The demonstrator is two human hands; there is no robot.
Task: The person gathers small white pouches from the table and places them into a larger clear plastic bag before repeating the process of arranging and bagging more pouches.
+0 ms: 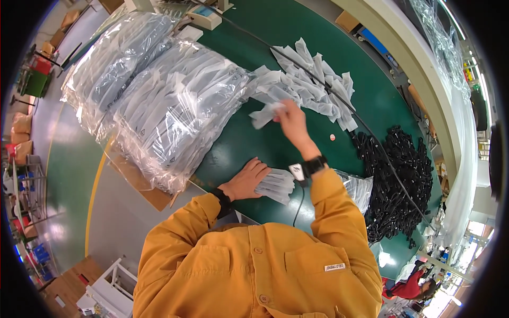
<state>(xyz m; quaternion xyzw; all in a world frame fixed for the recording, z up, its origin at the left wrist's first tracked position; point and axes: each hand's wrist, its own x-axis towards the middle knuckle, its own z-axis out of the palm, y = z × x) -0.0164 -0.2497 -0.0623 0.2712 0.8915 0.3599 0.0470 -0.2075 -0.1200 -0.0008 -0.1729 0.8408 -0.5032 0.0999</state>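
My left hand (246, 180) lies at the near edge of the green table, its closed fingers gripping the left end of a neat stack of narrow frosted plastic bags (277, 186). Farther out, my right hand (290, 121) pinches a single frosted plastic bag (262, 116) between thumb and fingers, slightly blurred. That bag is close to a loose pile of similar crumpled bags (318, 87) beyond my right hand. What, if anything, is inside the bags cannot be made out.
Large clear sacks (177, 100) packed with frosted bags cover the left side of the table (249, 16). At right is a heap of black cables (400, 185). Another clear pack (358, 191) is by my right forearm. A black cord (366, 124) crosses overhead; a small device (205, 17) stands far back.
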